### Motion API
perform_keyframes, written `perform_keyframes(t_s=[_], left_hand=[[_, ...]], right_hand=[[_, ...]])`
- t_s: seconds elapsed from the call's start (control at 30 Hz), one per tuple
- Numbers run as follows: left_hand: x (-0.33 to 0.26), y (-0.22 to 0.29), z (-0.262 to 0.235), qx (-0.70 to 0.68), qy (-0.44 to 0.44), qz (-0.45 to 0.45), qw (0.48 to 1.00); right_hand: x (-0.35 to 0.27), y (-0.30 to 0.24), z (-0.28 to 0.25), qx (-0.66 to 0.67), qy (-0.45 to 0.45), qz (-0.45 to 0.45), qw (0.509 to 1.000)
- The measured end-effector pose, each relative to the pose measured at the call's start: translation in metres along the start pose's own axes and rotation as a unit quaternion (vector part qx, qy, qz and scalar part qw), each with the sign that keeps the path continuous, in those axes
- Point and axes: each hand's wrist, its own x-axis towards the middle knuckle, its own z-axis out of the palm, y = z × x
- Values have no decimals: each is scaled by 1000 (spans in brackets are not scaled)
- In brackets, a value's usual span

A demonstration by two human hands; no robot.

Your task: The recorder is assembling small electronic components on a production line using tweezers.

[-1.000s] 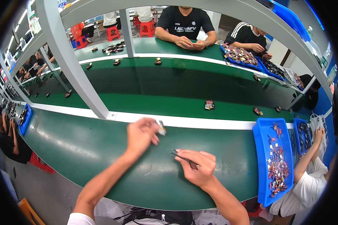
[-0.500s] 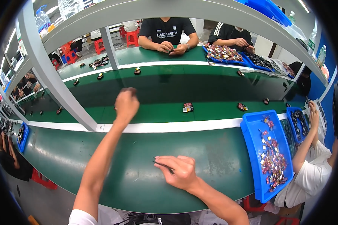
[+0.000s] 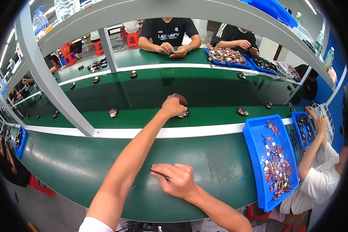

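Note:
My left hand (image 3: 173,105) reaches over the far belt, its fingers bent down at a small black part with a pink and white piece (image 3: 184,114). The hand partly covers this part, and the fingertips are hidden, so I cannot tell whether they grip it. Nearer to me, my right hand (image 3: 178,179) is closed around dark tweezers (image 3: 160,174), whose tips point left above the green worktop (image 3: 85,162). Left of my left hand, a similar small part (image 3: 113,112) lies on the belt.
To the right stands a blue tray (image 3: 255,154) of small pink and white pieces. Similar parts (image 3: 242,111) lie along the green belt (image 3: 216,116). A grey post (image 3: 58,77) rises at the left. Two people work across the belt; another person's arm (image 3: 312,150) is at the right.
My left hand has moved right along the belt, from near one small part to another. My right hand still holds the tweezers, slightly further left in the picture. The view has shifted a little.

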Motion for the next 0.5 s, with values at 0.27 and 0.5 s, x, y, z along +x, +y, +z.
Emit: perform_keyframes(t_s=[0.27,0.5], left_hand=[[-16,-6,-8,-4,23,-18,1000],[-75,-2,-38,-125,59,-27,990]], right_hand=[[-2,1,-2,-3,-5,4,1000],[2,-6,0,36,10,46,998]])
